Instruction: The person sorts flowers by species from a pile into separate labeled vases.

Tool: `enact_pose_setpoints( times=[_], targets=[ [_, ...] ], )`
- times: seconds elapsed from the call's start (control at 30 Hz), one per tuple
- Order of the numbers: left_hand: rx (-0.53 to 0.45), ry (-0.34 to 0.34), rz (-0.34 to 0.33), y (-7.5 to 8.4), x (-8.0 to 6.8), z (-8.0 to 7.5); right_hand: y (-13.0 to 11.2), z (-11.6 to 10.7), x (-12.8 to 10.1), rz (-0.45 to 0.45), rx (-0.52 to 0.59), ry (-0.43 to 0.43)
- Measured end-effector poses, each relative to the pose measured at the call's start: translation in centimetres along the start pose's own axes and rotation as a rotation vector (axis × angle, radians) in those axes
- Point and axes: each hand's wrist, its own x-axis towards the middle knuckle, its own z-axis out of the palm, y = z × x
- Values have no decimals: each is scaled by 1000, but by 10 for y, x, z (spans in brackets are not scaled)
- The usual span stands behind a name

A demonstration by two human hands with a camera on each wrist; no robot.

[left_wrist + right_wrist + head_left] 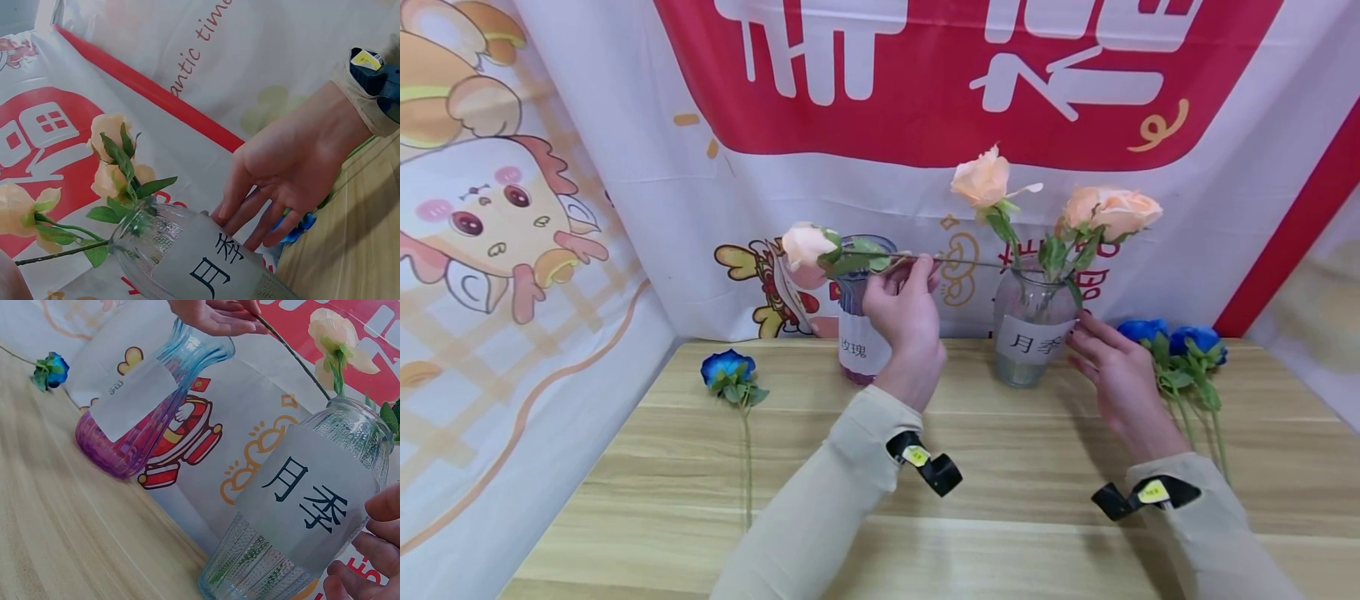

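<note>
Pale peach rose (808,246), stem pinched in the left hand (907,321).
I see thumb and fingertips pressed together on it, bloom to their left, stem running right to the rim of the clear vase (1018,372); the right hand (1123,379) rests slightly spread fingers against that vase's side.

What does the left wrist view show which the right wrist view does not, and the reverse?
Only left wrist: the black wrist device, the letters "antic time" and a blue flower behind the right hand.

Only right wrist: the blue-and-purple vase and another blue flower.

Both: the clear labelled vase, a peach rose, the right hand and part of the left hand.
</note>
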Motion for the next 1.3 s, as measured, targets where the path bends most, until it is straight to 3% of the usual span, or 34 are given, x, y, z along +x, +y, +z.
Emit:
enact_pose_setpoints(
  times=[0.3, 0.63, 1.0, 1.3],
  targets=[
    [32, 5, -5, -11, 1, 11, 0, 1, 0, -34, 21, 1],
    [-77, -65, 57, -22, 6, 16, 0, 0, 0, -16, -6, 4],
    [-120, -44, 55, -15, 7, 17, 1, 1, 2, -26, 5, 2],
    [-100, -49, 42, -15, 6, 17, 2, 1, 0, -30, -6, 11]
  ],
)
